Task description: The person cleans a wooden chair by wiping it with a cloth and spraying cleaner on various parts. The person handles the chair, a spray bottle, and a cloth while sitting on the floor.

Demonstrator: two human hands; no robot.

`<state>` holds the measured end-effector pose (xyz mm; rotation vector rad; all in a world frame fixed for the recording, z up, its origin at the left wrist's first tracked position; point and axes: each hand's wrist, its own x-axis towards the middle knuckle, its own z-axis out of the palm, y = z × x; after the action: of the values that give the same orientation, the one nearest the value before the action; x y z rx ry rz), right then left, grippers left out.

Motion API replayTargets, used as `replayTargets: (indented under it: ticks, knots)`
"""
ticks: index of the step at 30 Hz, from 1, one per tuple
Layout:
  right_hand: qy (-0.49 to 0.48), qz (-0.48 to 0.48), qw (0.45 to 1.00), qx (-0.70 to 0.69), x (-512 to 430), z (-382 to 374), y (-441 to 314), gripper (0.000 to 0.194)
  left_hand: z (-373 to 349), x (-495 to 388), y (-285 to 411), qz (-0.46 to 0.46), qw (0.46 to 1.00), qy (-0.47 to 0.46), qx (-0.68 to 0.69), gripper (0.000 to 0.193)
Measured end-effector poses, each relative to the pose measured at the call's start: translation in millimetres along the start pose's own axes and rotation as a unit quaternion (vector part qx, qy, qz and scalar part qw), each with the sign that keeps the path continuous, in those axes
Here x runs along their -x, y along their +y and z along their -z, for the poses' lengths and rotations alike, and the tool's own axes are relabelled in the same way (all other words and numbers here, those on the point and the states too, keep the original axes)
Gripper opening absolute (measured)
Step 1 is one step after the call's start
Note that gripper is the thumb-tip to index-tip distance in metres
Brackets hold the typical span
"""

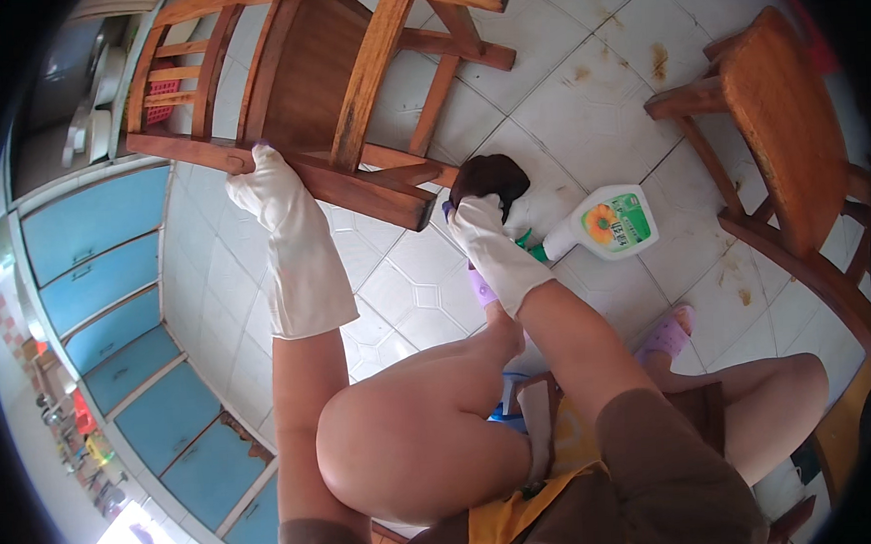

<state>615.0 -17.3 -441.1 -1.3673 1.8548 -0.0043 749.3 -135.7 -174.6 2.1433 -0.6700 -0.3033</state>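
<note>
A wooden chair (299, 75) lies tipped over on the tiled floor. My left hand (278, 198), in a long white rubber glove, grips a rail at its side. My right hand (480, 224), gloved the same way, holds a dark brown cloth (491, 180) against or close to the end of a chair leg; which of the two cannot be told. Just right of that hand a white spray bottle (617, 222) with a green trigger and a flower label lies on the tiles. The fingers of both hands are partly hidden.
Another wooden chair (783, 137) stands at the right. Blue cabinets (95, 212) line the left side. Brown stains (659, 61) mark the white floor tiles. My knees and feet, in purple slippers (671, 332), are close below my hands. A red plastic basket (162, 94) shows behind the tipped chair.
</note>
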Motion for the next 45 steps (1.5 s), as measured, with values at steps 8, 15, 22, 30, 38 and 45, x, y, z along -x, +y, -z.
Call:
replayTargets:
  ticks: [8,15,22,30,38,45]
  knots:
    - [0.111,-0.103,0.979,-0.139,-59.5,-72.5,18.5,0.037,-1.7,-1.9,-1.4,-0.018,1.000,0.003,0.022,0.058]
    - [-0.064,0.114,0.987,0.091,30.1,-9.3,0.7,0.030,1.0,-1.2,-0.1,0.013,1.000,-0.001,-0.016,0.058]
    - [0.306,0.153,0.873,-0.348,32.1,20.4,5.6,0.037,6.3,1.6,2.5,0.003,1.000,-0.024,0.009,0.056]
    - [-0.038,-0.089,0.975,-0.198,2.3,-0.2,-15.7,0.041,-0.2,-15.3,-13.8,-0.039,0.997,-0.015,0.058,0.055]
    - [-0.115,-0.031,0.920,-0.373,26.3,34.9,24.0,0.044,2.1,-21.2,-19.7,-0.025,0.995,-0.037,0.090,0.052]
    - [0.123,-0.029,0.821,-0.556,-120.1,179.7,64.5,0.046,5.7,-8.8,-5.2,0.008,0.993,-0.053,0.105,0.050]
